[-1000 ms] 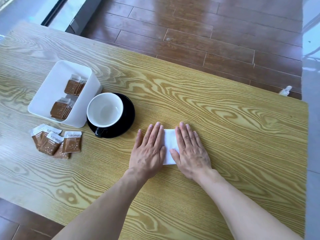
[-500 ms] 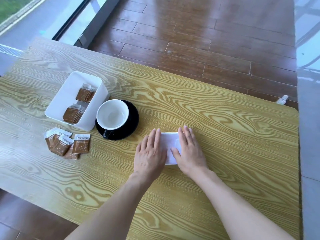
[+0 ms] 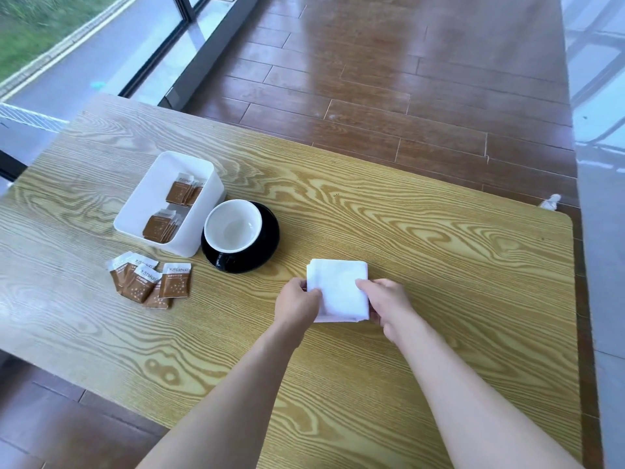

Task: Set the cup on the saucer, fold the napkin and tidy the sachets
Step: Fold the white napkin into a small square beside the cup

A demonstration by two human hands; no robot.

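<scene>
A folded white napkin (image 3: 338, 289) lies on the wooden table (image 3: 439, 265) in front of me. My left hand (image 3: 296, 304) pinches its left edge and my right hand (image 3: 389, 302) grips its right near corner. A black cup with a white inside (image 3: 233, 228) stands on a black saucer (image 3: 267, 238) left of the napkin. Several brown sachets (image 3: 148, 282) lie loose on the table left of the saucer. More sachets (image 3: 170, 211) sit in a white box (image 3: 148, 194) behind them.
The table's far edge and rounded right corner border a brown plank floor (image 3: 372, 79). A glass wall and window frame (image 3: 189, 38) run along the left. A small white scrap (image 3: 549, 202) lies on the floor past the right corner.
Both hands were pressing flat on the napkin; now they have lifted and grip its side edges. The napkin shows as a wider square. The camera view has tilted up and back.
</scene>
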